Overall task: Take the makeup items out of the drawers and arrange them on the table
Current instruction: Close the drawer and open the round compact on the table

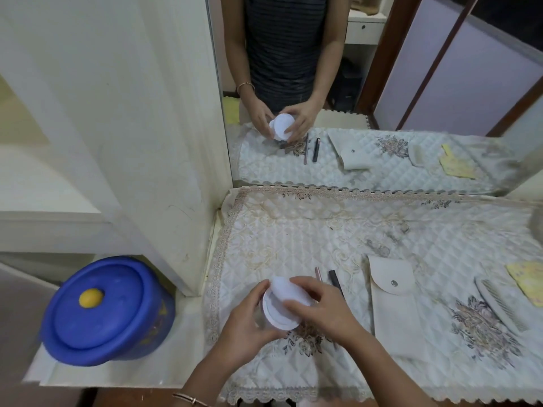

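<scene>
Both hands hold a white round jar [277, 314] just above the quilted table cover [338, 230], near its front left. My left hand [245, 324] grips the jar's body from the left. Over the jar's open top, my right hand [320, 306] holds a white round lid [289, 290], tilted. Behind the hands lie a thin pink pencil [318, 273] and a black pencil [335, 280] on the cover. A cream snap pouch [393, 301] lies to the right, with a white comb [499, 304] further right.
A blue lidded tub [102, 312] with a yellow knob stands on the low shelf at left. A mirror [382, 113] rises behind the table and reflects the hands and items. A yellow card [529, 280] lies at the right edge. A white cabinet wall [132, 127] borders the left.
</scene>
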Tool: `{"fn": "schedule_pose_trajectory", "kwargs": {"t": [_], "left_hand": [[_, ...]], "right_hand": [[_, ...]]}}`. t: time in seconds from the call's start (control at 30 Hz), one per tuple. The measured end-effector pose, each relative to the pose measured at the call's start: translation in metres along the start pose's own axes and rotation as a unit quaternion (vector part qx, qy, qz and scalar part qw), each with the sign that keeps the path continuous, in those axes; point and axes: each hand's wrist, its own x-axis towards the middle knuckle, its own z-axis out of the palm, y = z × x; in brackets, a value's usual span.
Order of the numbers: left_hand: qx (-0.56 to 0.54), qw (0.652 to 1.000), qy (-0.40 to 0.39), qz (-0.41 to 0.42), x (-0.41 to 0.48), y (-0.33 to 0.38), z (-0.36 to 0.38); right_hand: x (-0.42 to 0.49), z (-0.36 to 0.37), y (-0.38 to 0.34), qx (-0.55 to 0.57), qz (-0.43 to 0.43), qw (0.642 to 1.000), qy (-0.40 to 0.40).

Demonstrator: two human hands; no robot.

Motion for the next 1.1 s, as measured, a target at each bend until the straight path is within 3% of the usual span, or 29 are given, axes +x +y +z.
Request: {"fn": "schedule_pose_trajectory", "kwargs": {"t": [0.1, 0.37, 0.53, 0.93, 1.1], "left_hand": [[0.022, 1.000, 0.005, 0.011, -0.005, -0.001, 0.002], [0.130, 0.990, 0.016, 0.057, 0.000, -0.012, 0.007], [0.224, 0.972, 0.043, 0.053, 0.013, -0.020, 0.018], [0.256, 0.964, 0.057, 0.040, 0.024, -0.021, 0.025], [0.287, 0.955, 0.053, 0.055, 0.025, -0.023, 0.027]], "right_hand": [[0.003, -0.005, 0.000, 0.072, 0.001, 0.997, 0.011], [0.044, 0.000, -0.005, -0.002, 0.045, 0.994, 0.098], [0.058, 0.004, 0.000, 0.009, 0.067, 0.995, 0.068], [0.070, 0.008, 0.002, -0.039, 0.074, 0.990, 0.116], [0.056, 0.004, 0.008, 0.012, 0.077, 0.987, 0.142]]}}
